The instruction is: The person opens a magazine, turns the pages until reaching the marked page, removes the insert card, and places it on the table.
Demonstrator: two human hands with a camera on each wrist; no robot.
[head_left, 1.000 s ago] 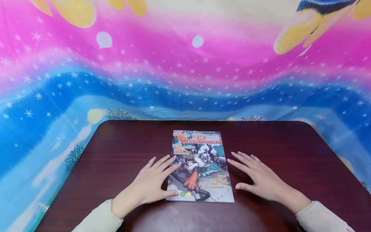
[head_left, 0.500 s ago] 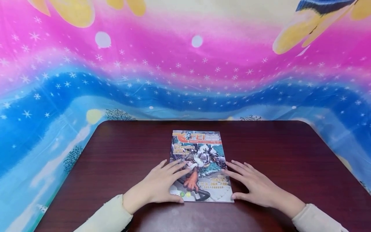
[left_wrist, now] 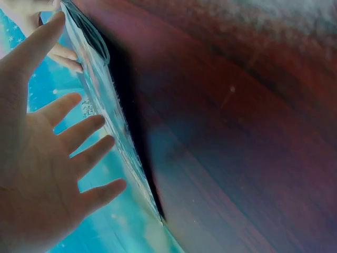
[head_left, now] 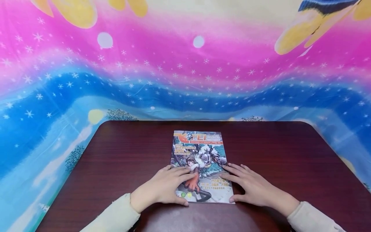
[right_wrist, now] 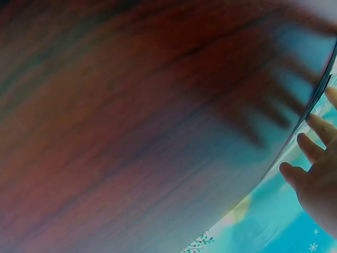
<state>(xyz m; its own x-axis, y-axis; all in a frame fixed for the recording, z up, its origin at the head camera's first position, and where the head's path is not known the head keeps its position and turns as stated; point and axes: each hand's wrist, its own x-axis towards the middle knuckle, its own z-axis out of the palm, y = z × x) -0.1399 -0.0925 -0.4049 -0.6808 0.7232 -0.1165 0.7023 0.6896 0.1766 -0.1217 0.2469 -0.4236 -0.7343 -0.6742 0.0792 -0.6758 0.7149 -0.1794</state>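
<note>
A magazine (head_left: 207, 161) with a colourful illustrated cover and an orange title lies face up on the dark wooden table (head_left: 130, 148). My left hand (head_left: 166, 186) reaches over its left side, fingers spread and straight, thumb near the lower left corner. On the other side my right hand (head_left: 255, 187) has its fingertips over the right edge and its thumb at the lower right corner. In the left wrist view the left hand (left_wrist: 47, 168) shows an open palm beside the magazine's page edges (left_wrist: 118, 113). The right wrist view catches the right hand's spread fingers (right_wrist: 310, 147) at the edge.
A cloth (head_left: 174, 58) printed with pink, blue and white snowflakes hangs behind and around the table. Bare tabletop (head_left: 290, 154) extends to the right of the magazine. Cream sleeves (head_left: 116, 214) cover both forearms.
Both hands have moved inward, the left to the right and the right to the left, and slightly toward the near edge, now overlapping the magazine's sides. The magazine stays in place.
</note>
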